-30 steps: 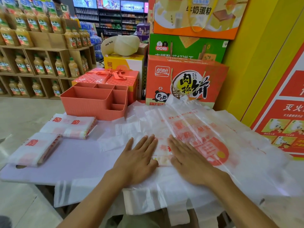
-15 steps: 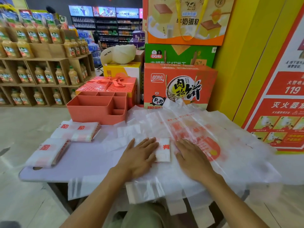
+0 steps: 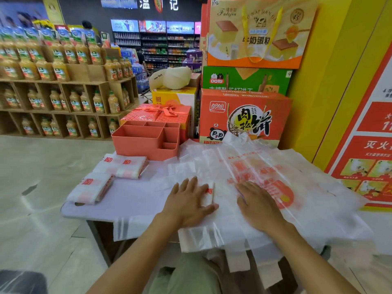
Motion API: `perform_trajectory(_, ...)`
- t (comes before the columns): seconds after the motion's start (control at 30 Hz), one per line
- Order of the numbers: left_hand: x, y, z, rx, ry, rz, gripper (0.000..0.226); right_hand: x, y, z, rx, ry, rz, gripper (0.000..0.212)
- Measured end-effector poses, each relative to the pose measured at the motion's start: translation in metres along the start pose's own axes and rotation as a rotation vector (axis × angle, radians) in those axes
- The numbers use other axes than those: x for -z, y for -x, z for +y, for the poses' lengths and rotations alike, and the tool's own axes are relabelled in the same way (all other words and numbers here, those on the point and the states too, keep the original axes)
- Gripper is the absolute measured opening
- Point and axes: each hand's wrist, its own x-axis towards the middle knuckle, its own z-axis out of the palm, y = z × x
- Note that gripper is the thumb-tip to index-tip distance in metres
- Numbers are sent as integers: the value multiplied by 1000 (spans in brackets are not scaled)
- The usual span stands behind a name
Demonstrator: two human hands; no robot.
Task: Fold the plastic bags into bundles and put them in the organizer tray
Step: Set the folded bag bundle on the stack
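Observation:
A small folded bag bundle [image 3: 210,193] lies on the pile of loose translucent plastic bags [image 3: 265,166] with red print. My left hand [image 3: 188,201] rests flat on the bundle's left side, thumb along its near edge. My right hand [image 3: 256,205] lies flat on the loose bags just right of it. Two finished bundles sit on the table's left part, one near the front [image 3: 91,187] and one behind it [image 3: 125,166]. The coral organizer tray [image 3: 137,143] stands at the back left, its compartments holding nothing.
The lilac table [image 3: 127,204] has its edge close at front left; bag handles hang over the front. Big snack cartons [image 3: 244,117] and a red gift box [image 3: 157,113] stand right behind the tray and bags. A yellow wall is at right, drink shelves at far left.
My left hand slid right over the folded bundle, covering most of it. My right hand stayed flat on the loose bags. The camera tilted up and right.

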Motion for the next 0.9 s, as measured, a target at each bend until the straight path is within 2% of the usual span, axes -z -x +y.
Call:
perform_trajectory(0.17, 1, 15, -18, 2, 86, 41, 70, 0, 2, 0, 22, 14, 13, 49)
perform_trajectory(0.27, 4, 28, -31, -10, 76, 100, 66, 4, 1, -7, 59, 120, 41, 46)
perform_trajectory(0.4, 10, 48, -50, 44, 88, 151, 63, 8, -1, -28, 75, 149, 2, 46)
perform_trajectory(0.63, 3, 89, -98, 223, 128, 377, 58, -21, -13, -73, 124, 48, -202, 72)
perform_trajectory(0.73, 0, 99, -120, 279, 88, 487, 57, -29, -17, -73, 152, 110, -227, 75)
perform_trajectory(0.9, 0, 105, -142, 386, 60, 507, 54, -33, -22, -74, 154, 130, -228, 75)
